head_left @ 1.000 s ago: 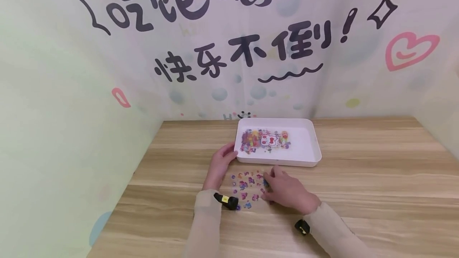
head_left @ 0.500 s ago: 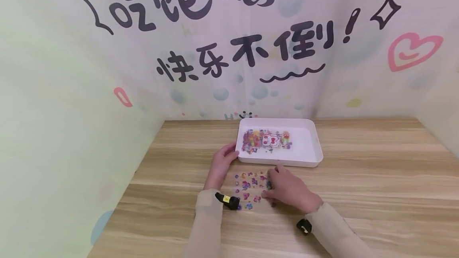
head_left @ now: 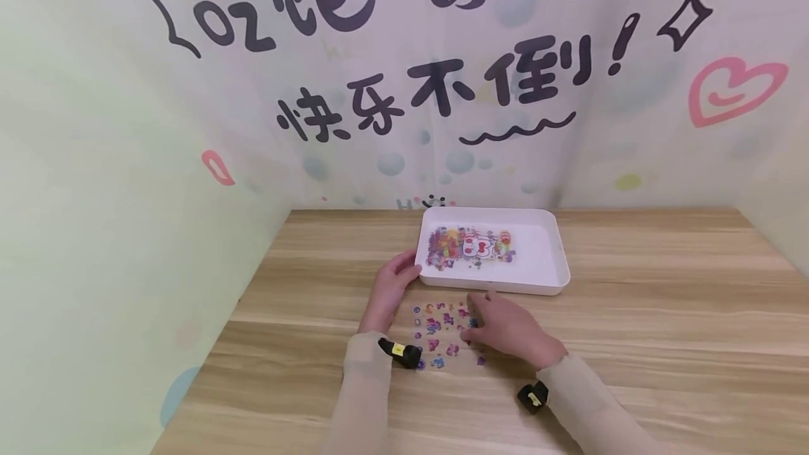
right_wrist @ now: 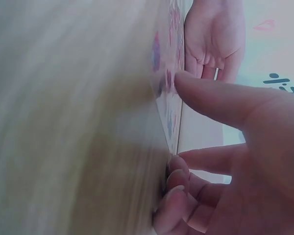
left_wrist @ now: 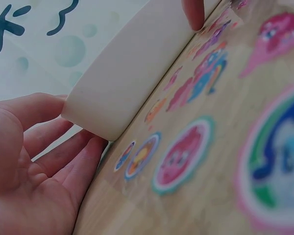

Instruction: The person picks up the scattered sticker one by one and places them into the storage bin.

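Note:
My left hand [head_left: 387, 290] holds the near left corner of a white tray [head_left: 540, 251]. In the left wrist view its thumb rests at the tray's rim, and the fingers reach along the side wall. A clear sticker sheet [head_left: 442, 328] with small pink, purple and blue pony pictures lies flat on the table in front of the tray. Over its right edge is my right hand [head_left: 508, 328]. The right wrist view shows that thumb [right_wrist: 196, 90] stretched onto the sheet, apart from the index fingertip at the sheet's corner, while the other fingertips rest on the wood.
Inside the tray, on its left side, lie colourful stickers [head_left: 477, 247], one a white figure with a red bow. The wooden table [head_left: 663, 286] meets a printed cloth wall [head_left: 354, 181] behind the tray. Both wrists carry small black cameras [head_left: 533, 397].
The right thumb has slid slightly up along the sheet, uncovering a purple sticker at its lower right. The left hand keeps its place on the tray. The head view has shifted slightly.

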Action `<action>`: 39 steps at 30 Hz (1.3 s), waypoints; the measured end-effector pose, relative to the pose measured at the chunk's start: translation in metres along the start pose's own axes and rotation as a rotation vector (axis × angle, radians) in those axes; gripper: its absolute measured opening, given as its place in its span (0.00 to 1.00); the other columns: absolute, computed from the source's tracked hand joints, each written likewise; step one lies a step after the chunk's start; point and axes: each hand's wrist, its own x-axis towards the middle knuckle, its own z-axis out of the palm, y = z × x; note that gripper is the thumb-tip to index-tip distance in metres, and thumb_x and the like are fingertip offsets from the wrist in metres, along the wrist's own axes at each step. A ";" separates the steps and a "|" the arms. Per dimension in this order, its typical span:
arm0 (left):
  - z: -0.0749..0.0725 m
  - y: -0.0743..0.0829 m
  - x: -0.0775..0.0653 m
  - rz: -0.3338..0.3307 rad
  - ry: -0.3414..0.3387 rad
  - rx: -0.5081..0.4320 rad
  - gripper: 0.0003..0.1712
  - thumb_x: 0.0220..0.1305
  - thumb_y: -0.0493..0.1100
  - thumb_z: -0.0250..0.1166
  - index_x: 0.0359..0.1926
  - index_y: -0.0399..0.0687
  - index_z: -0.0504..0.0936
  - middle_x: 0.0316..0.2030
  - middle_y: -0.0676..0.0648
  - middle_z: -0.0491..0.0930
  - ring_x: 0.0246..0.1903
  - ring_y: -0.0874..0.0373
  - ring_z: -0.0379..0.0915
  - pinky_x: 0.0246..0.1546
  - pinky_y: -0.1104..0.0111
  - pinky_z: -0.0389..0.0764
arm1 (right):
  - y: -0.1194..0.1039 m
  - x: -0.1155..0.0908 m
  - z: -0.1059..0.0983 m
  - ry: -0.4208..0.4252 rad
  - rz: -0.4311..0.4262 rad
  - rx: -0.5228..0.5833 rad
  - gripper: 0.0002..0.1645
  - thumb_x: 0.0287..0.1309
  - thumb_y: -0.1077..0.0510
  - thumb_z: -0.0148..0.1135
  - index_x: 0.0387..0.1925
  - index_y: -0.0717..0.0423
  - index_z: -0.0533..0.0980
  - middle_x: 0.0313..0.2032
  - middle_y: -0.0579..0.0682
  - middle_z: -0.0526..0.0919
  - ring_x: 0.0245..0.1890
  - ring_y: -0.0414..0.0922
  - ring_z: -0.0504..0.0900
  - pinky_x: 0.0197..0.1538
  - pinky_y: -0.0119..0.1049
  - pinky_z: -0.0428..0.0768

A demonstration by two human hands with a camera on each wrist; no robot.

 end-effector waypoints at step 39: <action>0.000 0.001 0.001 0.007 -0.020 -0.070 0.25 0.60 0.42 0.58 0.59 0.48 0.69 0.57 0.46 0.69 0.56 0.56 0.63 0.56 0.65 0.65 | 0.008 0.002 -0.002 0.012 -0.050 0.229 0.26 0.44 0.60 0.67 0.47 0.51 0.69 0.24 0.43 0.72 0.24 0.40 0.69 0.28 0.33 0.70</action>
